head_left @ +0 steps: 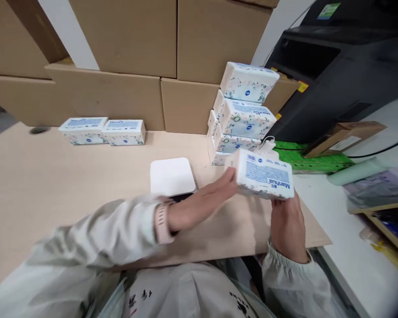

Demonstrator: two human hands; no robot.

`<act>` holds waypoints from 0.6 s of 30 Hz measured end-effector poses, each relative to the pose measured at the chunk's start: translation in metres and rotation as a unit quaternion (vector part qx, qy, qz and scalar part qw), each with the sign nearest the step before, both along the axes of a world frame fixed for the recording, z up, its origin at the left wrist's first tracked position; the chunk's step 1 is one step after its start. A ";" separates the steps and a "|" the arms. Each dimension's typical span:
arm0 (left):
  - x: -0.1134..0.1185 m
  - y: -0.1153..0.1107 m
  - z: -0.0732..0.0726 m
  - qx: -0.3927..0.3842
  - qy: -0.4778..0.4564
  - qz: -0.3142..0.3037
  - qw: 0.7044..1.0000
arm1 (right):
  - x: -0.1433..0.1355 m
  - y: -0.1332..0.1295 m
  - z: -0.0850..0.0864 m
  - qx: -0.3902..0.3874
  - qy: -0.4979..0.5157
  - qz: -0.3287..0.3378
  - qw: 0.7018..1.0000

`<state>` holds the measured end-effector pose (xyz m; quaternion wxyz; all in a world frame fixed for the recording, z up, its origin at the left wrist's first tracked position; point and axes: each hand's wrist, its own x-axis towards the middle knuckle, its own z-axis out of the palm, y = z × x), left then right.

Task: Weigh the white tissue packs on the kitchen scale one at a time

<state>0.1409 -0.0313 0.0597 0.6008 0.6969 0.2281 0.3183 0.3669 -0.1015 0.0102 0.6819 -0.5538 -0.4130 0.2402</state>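
Observation:
Both of my hands hold a white and blue tissue pack (pixel 264 173), tilted and lifted above the table's right part. My left hand (pixel 223 187) grips its left end, with the fingertips partly hidden behind the pack. Under its right end is my right hand (pixel 288 218), its fingers closed and mostly covered by the pack. Just behind it rises a stack of similar tissue packs (pixel 248 117) with a floral print. Two more tissue packs (pixel 124 132) lie side by side at the back left of the table.
A white rounded flat device (pixel 172 176) sits mid-table, near my left forearm. Cardboard boxes (pixel 119 97) line the back. To the right are a large black machine (pixel 338 79), a green crate (pixel 315 157), a brown box (pixel 346 137) and a pale green cylinder (pixel 356 171).

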 end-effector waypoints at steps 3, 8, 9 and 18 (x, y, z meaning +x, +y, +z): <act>-0.083 -0.020 0.014 0.016 0.023 0.109 0.994 | -0.046 0.012 0.011 -0.033 -0.027 0.148 0.988; -0.149 -0.039 -0.013 -0.030 0.038 0.250 0.967 | -0.103 0.053 0.010 -0.089 -0.025 0.349 0.933; -0.153 -0.039 -0.024 -0.045 0.033 0.261 0.964 | -0.110 0.060 0.006 -0.102 -0.021 0.368 0.924; -0.173 -0.024 -0.005 0.222 0.008 0.358 0.907 | -0.104 0.072 -0.031 -0.010 -0.137 0.207 0.969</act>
